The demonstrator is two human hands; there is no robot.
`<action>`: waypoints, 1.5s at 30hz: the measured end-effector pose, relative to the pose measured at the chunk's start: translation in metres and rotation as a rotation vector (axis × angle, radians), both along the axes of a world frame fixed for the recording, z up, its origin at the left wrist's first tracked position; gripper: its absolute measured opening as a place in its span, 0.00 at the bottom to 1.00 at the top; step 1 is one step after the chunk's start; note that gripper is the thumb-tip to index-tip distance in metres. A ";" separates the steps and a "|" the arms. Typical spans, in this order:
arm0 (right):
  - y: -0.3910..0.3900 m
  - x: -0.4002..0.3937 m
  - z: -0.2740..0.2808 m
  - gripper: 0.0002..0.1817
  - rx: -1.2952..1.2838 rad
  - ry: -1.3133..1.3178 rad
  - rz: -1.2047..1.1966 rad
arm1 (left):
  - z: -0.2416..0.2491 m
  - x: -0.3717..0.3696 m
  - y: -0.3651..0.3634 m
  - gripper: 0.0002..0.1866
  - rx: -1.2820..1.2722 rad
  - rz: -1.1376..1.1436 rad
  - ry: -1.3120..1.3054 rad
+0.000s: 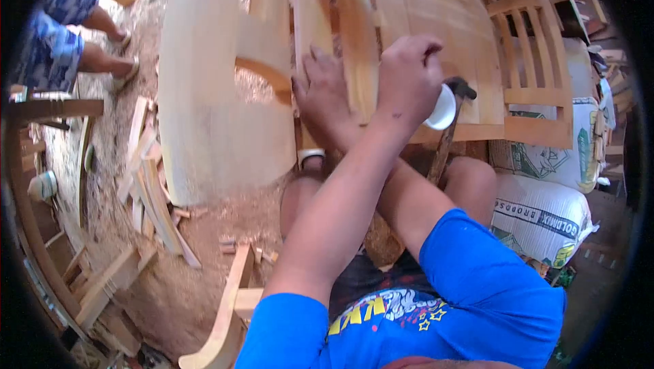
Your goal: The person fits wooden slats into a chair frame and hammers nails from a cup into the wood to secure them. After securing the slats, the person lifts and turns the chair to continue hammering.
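Observation:
My forearms cross, the left one on top. My left hand (409,72) is on the right, its fingers curled closed above the wooden panel; what they hold, if anything, is hidden. Just beside it are a white cup (443,109) and a hammer (446,137), whose head lies past the cup. My right hand (323,96) reaches to the left, fingers spread over the pale wooden slats (360,49) and holding nothing. A large curved pale board (204,96), smeared by motion, stands to the left of the slats.
Wood offcuts (158,192) lie on the dirt floor at left. Another person's legs (102,45) show at upper left. A slatted wooden chair frame (538,62) is at right, above printed white sacks (541,216). A curved wooden piece (221,321) is at lower left.

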State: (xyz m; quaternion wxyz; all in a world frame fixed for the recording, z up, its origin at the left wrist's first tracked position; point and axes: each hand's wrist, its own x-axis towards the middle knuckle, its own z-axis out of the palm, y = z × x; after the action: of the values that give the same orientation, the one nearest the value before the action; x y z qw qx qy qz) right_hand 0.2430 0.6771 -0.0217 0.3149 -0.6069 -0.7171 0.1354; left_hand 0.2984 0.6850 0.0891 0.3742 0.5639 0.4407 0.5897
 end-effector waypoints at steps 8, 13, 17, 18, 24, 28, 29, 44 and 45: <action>-0.027 -0.006 0.021 0.35 -0.099 0.022 -0.168 | -0.005 -0.004 -0.008 0.08 -0.074 -0.068 0.031; -0.030 -0.001 0.030 0.40 -0.401 0.219 -0.196 | -0.007 -0.003 -0.008 0.08 -0.108 -0.084 0.043; -0.032 0.001 0.027 0.40 -0.385 0.232 -0.186 | -0.006 0.000 -0.009 0.08 -0.129 -0.086 0.050; -0.032 0.002 0.027 0.40 -0.360 0.236 -0.191 | -0.006 0.001 -0.009 0.09 -0.115 -0.094 0.053; -0.030 0.001 0.027 0.39 -0.338 0.277 -0.190 | -0.009 0.001 -0.009 0.10 -0.082 -0.082 0.056; -0.029 0.002 0.019 0.39 -0.304 0.250 -0.183 | -0.012 0.001 -0.006 0.10 -0.083 -0.072 0.043; -0.028 0.002 0.019 0.39 -0.293 0.239 -0.187 | -0.013 0.001 -0.005 0.10 -0.071 -0.069 0.045; -0.027 0.004 0.018 0.41 -0.279 0.226 -0.137 | -0.015 0.004 -0.005 0.10 -0.068 -0.061 0.046; -0.027 0.004 0.015 0.41 -0.260 0.210 -0.131 | -0.016 0.004 -0.005 0.10 -0.058 -0.052 0.047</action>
State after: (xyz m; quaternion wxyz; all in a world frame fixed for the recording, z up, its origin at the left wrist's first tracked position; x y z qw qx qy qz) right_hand 0.2468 0.6499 -0.0063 0.3149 -0.6704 -0.6157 0.2690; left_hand 0.3023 0.6797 0.0729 0.3952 0.5778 0.4511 0.5535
